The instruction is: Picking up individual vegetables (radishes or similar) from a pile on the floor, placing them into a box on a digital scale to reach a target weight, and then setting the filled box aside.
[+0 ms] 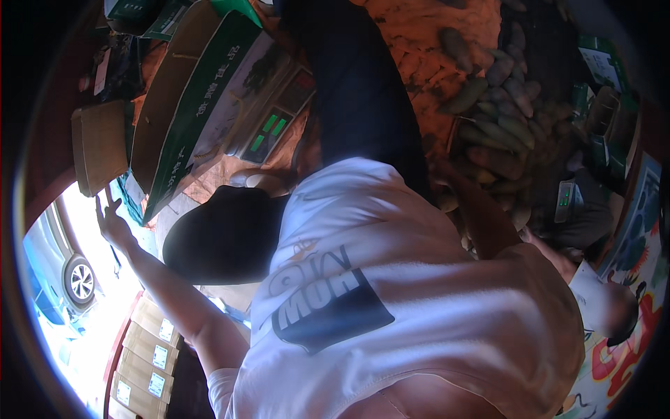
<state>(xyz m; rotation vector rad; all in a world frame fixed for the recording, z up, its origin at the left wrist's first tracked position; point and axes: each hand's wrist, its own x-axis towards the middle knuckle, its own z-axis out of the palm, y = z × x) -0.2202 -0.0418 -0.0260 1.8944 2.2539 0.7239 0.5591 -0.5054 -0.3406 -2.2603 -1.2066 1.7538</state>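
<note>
My left hand (116,225) reaches out to the left with its fingers apart. Its fingertips are at the lower edge of a brown cardboard flap (101,148); whether they touch it I cannot tell. Beside it stands a large green and white carton (199,105), its top open. My right hand (447,176) is low beside my dark-trousered leg (359,91), next to a heap of sweet potatoes (499,136). Shadow hides its fingers, and what they may hold does not show.
A digital scale (269,133) with a lit green display stands beyond the carton. Orange sheeting (412,42) covers the ground. Another person (593,300) sits at the right near a second small scale (567,201). Brown cartons (148,353) are stacked at lower left; a car (59,258) is outside.
</note>
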